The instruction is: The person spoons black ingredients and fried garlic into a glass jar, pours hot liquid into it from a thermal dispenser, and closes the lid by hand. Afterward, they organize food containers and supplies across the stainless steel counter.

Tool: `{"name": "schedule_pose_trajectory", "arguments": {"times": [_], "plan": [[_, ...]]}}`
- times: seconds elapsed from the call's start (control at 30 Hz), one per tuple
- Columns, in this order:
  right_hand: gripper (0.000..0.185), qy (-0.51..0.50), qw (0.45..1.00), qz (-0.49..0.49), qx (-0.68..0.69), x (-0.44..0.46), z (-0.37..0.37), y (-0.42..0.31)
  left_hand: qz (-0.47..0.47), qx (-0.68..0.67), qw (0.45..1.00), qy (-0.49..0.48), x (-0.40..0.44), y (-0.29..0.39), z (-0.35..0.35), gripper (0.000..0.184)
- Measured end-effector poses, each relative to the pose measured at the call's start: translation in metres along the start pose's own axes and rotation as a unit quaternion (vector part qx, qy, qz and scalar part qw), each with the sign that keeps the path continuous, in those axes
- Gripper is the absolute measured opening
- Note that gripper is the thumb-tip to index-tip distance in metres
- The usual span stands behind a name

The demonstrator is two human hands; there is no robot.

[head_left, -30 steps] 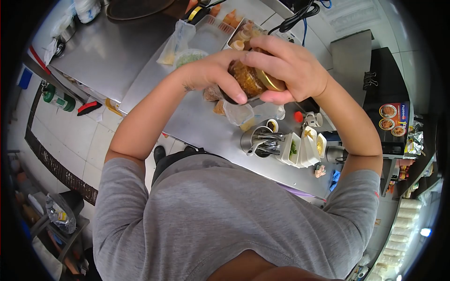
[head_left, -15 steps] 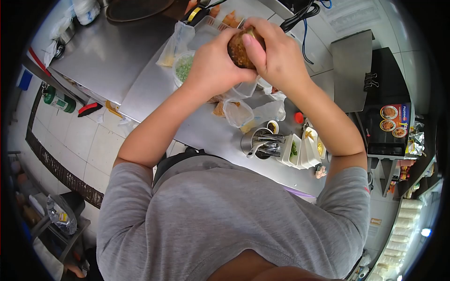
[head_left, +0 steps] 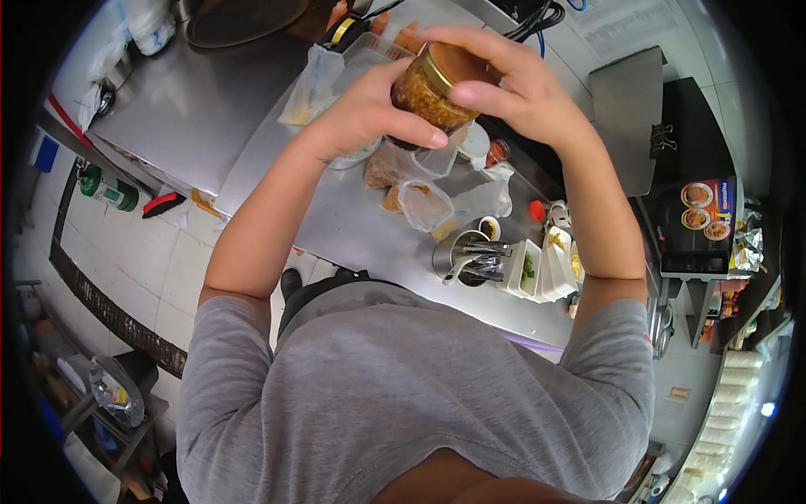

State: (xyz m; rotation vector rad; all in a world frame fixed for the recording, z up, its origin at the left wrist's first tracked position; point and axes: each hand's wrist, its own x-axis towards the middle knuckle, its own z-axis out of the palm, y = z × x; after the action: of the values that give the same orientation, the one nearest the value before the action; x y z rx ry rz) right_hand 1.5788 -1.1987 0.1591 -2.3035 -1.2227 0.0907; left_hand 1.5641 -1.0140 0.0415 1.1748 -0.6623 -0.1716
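Observation:
A glass jar with chunky brown-gold contents is held tilted above the steel counter. My left hand wraps round the jar's body, thumb across its lower side. On the jar sits a gold-rimmed lid. My right hand is at this lid, thumb and fingers spread around its edge; whether they press on it is hard to tell. Below the jar lie clear plastic bags with brown and orange contents. A white lid or bowl is just beyond.
A metal pot of utensils stands on the counter beside white trays of food. A red cap lies near them. At the back left are a plastic bag and a dark round pan.
Both hands have turned the jar so its lid now faces up and right. The right hand's fingers have loosened from their wrap around it, and the bags below show more.

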Motion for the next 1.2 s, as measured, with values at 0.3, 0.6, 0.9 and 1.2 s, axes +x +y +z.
{"name": "schedule_pose_trajectory", "arguments": {"times": [0.3,0.6,0.9,1.2], "plan": [[0.067,0.182,0.97,0.158,-0.018,-0.045,0.042,0.027,-0.003,0.151,0.983,0.103,0.017,-0.041,0.043,0.101],[0.062,0.294,0.879,0.366,-0.083,-0.161,0.026,0.111,-0.024,0.114,0.993,0.023,-0.025,-0.095,0.069,0.081],[0.068,0.295,0.829,0.44,-0.177,-0.191,0.017,0.333,-0.063,0.474,0.869,0.126,-0.144,-0.213,0.018,0.046],[0.078,0.225,0.83,0.504,-0.084,-0.144,0.09,0.448,-0.128,0.608,0.779,0.083,-0.145,-0.236,0.025,0.05]]}}
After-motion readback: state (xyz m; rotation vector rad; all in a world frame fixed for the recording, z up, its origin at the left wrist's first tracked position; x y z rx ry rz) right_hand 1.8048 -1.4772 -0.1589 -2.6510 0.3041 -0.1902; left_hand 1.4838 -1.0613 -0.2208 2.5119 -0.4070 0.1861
